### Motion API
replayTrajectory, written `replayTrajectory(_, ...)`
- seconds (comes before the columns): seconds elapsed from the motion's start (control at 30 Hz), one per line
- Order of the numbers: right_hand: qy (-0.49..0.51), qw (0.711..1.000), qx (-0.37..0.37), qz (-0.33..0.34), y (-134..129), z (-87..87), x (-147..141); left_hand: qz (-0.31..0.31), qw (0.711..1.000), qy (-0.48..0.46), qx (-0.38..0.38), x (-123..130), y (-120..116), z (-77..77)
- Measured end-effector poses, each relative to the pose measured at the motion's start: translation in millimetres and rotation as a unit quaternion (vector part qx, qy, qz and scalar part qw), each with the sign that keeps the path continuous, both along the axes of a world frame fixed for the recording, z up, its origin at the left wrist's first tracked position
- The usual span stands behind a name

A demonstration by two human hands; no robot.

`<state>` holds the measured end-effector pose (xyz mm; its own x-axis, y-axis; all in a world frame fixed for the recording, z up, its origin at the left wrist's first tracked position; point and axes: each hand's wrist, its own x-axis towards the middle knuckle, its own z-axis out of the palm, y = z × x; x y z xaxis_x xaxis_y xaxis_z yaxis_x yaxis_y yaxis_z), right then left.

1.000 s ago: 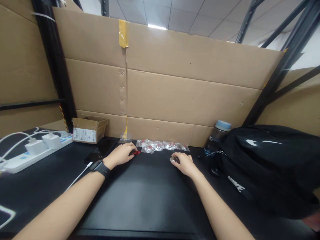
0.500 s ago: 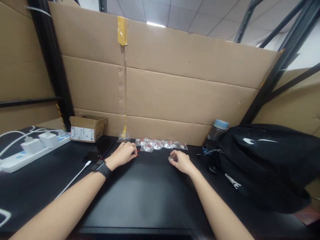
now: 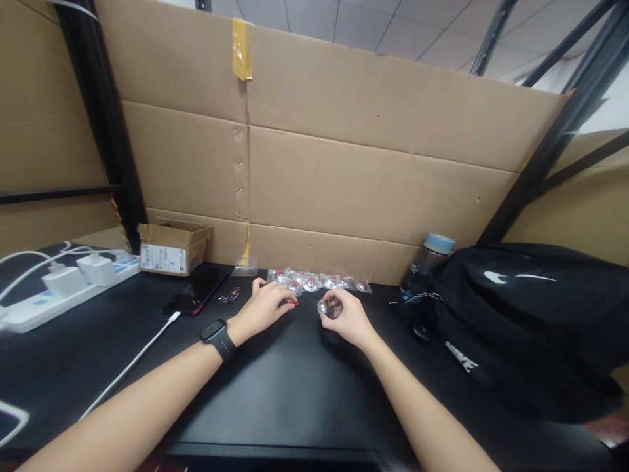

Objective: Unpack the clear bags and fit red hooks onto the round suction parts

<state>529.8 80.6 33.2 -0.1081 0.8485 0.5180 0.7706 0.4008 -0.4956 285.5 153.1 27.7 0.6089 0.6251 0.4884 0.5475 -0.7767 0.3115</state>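
Observation:
My right hand [image 3: 348, 316] is closed, holding a small clear round disc [image 3: 323, 308] by its rim, tilted up above the black table. The disc looks like a suction cup, though its details are blurred. To its left, my left hand [image 3: 269, 305] pinches a small red piece [image 3: 295, 303], mostly hidden by the fingers. A gap remains between the two hands. Just behind them, along the cardboard wall, lies a row of clear plastic packets [image 3: 310, 283] with round clear and red parts inside.
At the left are a phone [image 3: 200, 288] with a white cable, a small purple trinket [image 3: 230, 295], a cardboard box [image 3: 171, 249] and a white power strip [image 3: 29, 314]. A water bottle [image 3: 426, 269] and black bag [image 3: 531, 321] stand at the right.
My left hand has moved right with the red piece, uncovering the trinket. My right hand has shifted slightly left and tilted the clear disc up; the hands are closer together.

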Motion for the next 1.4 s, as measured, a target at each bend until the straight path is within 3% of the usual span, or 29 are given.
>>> replayTrajectory(0.3, 0.15, 0.985, 0.054, 0.063, -7, -0.6, -25, 0.007, 0.994, -0.075, -0.076, 17, -16, 3.8)
replayTrajectory(0.57, 0.212, 0.968, 0.089, 0.097, -7, -2.4, -36, -0.025, 0.978, -0.174, -0.111, 31, -19, -6.3)
replayTrajectory(1.17, 0.235, 0.962, 0.066, 0.126, -7, -3.8, -35, 0.001, 0.981, -0.173, -0.088, 33, -26, -4.2)
replayTrajectory(1.4, 0.264, 0.952, 0.023, 0.152, -6, -4.4, -34, 0.054, 0.989, -0.137, 0.007, 32, -37, 2.4)
